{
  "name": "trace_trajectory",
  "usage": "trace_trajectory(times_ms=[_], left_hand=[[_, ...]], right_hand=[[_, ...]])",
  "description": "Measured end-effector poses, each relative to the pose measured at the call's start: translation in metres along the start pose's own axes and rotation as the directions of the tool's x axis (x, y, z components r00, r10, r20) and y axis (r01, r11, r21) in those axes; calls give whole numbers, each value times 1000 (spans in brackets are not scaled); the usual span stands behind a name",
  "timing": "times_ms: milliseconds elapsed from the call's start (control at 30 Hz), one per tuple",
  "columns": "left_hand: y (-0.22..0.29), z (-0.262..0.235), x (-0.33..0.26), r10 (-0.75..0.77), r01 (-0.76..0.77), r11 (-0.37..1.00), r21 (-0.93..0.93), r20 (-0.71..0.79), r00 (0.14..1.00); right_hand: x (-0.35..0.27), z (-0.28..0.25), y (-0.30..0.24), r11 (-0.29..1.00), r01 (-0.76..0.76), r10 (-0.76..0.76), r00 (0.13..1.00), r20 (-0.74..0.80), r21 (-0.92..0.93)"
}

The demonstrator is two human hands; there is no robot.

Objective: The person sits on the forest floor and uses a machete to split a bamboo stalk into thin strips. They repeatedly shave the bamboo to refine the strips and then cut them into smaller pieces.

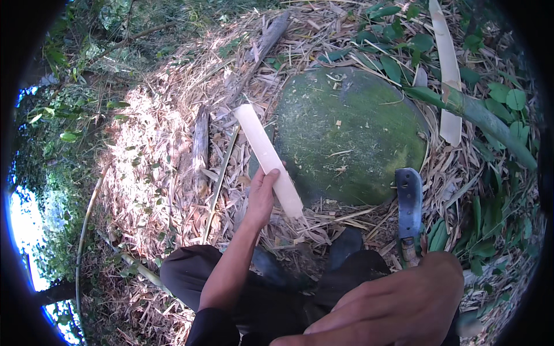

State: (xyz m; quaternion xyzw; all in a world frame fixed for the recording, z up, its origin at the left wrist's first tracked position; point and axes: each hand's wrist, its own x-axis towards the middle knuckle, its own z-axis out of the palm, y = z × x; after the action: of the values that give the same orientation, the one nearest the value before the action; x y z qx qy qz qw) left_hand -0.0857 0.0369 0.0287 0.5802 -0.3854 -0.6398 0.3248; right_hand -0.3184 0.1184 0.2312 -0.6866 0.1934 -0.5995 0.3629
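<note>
A pale split bamboo strip (266, 151) slants up and to the left in my left hand (262, 199), the thumb lying across its face. The strip passes over the near left edge of a broad green block (352, 138), which is strewn with small chips; whether it is stone or wood I cannot tell. At lower right my right hand (441, 270) is closed around the wooden handle (409, 251) of a broad-bladed machete (409, 202). Its dark blade has several holes and points away from me, beside the block's near right corner. Most fingers of that hand are hidden.
Dry bamboo shavings (144, 167) cover the ground. A green bamboo pole (490, 124) crosses another pale strip (449, 75) at right, among leafy plants (502, 98). Weathered wood pieces (200, 138) lie to the left. My shoes (346, 248) are close to the block.
</note>
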Motion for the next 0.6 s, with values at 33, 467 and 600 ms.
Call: trace_trajectory(times_ms=[33,467,600], left_hand=[[2,3,5,48,-50,995,83,20,999],[82,40,41,425,-424,905,36,-157,892],[82,56,43,403,-386,915,116,-244,882]], right_hand=[[-2,3,2,999,47,-48,998,-30,-16],[-150,-51,70,449,-620,368,784,-500,-643],[-295,-37,58,42,-905,365,407,-837,-423]])
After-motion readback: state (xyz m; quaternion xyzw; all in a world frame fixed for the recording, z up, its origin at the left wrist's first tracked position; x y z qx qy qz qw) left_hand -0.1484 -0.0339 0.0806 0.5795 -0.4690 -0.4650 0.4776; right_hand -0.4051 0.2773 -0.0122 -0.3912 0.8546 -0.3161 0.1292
